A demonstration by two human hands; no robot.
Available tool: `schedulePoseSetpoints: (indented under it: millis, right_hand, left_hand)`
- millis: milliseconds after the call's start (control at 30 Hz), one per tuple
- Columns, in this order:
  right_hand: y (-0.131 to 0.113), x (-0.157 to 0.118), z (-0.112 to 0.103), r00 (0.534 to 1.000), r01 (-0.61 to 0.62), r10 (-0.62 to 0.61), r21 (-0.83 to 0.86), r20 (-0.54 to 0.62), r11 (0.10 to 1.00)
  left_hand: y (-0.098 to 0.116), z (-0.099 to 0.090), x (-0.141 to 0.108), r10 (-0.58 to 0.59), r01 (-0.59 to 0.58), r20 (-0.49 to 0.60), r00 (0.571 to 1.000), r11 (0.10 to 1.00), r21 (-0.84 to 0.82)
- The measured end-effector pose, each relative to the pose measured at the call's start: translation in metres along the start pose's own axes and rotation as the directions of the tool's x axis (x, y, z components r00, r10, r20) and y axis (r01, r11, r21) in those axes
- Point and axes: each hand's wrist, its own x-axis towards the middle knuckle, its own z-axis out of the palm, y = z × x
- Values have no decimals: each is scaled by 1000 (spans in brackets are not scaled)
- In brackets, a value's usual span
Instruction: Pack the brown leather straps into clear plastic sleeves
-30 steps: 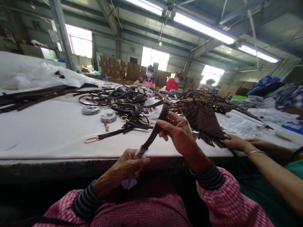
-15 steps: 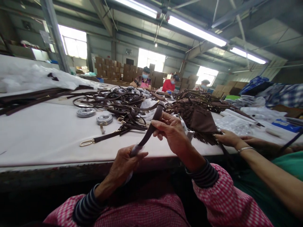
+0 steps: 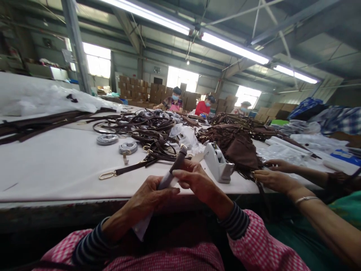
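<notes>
A dark brown strap (image 3: pixel 178 162) with a small buckle at its upper end stands tilted between my hands, above the table's front edge. Its lower part sits inside a translucent plastic sleeve (image 3: pixel 166 181), whose tail hangs below my left hand. My left hand (image 3: pixel 148 195) is closed around the sleeved part, thumb along it. On the right, my right hand (image 3: pixel 199 184) pinches the strap just above, where the sleeve ends. Close beyond that hand stands a white tape dispenser (image 3: pixel 216 163). Another strap (image 3: pixel 131 167) with a metal hook lies flat ahead of my left hand.
Tangled brown straps (image 3: pixel 141 126) and two grey coils (image 3: pixel 107 139) lie on the white table (image 3: pixel 62 165). Brown fringed pieces (image 3: pixel 239 148) are heaped to the right, where a co-worker's hands (image 3: pixel 278 180) hold one. Plastic bags (image 3: pixel 45 99) cover the far left. Several people work opposite.
The strap has gone lower and deeper into the sleeve, with less brown showing. My right hand has slid down nearer my left, uncovering the tape dispenser. The co-worker's hands have shifted slightly.
</notes>
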Motion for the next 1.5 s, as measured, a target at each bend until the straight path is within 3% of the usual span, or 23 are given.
schedulePoseSetpoints:
  millis: [100,200,300,400,500,567,767,900,1167,1300,1500]
  right_hand:
    - [6,9,-4,996,-51,66,228,-60,972]
    - [5,17,-5,992,-49,82,315,-91,948]
    - [-2,15,1,998,-21,34,237,-51,971]
    - [-9,5,9,998,56,-57,53,20,997]
    - [-10,-4,13,988,59,-38,-136,152,989]
    - [-8,-4,12,982,42,-14,-141,191,989]
    - [1,19,14,999,-34,44,256,-32,966]
    - [1,22,24,996,-33,51,229,-72,973]
    - [-12,10,22,997,42,-48,91,57,995]
    - [-13,6,24,991,62,-69,62,110,996]
    - [4,0,24,997,75,-73,62,-39,995]
  left_hand:
    - [-5,1,-7,-32,31,-21,999,999,-19]
    - [-9,4,-15,-58,57,-46,997,998,-31]
    - [-6,5,-17,-78,74,-50,996,995,-67]
    - [1,6,-15,-79,71,-51,996,987,-141]
    - [4,7,-10,-53,45,-43,998,985,-167]
    - [2,6,-8,-44,39,-34,998,987,-155]
    - [-12,3,-12,-82,74,-60,995,990,-121]
    - [-14,0,-19,-62,49,-69,996,983,-178]
    - [-10,-3,-25,-16,81,167,986,916,-394]
    - [0,0,-23,-53,86,113,992,946,-312]
    - [13,3,-23,-3,4,17,1000,999,-33]
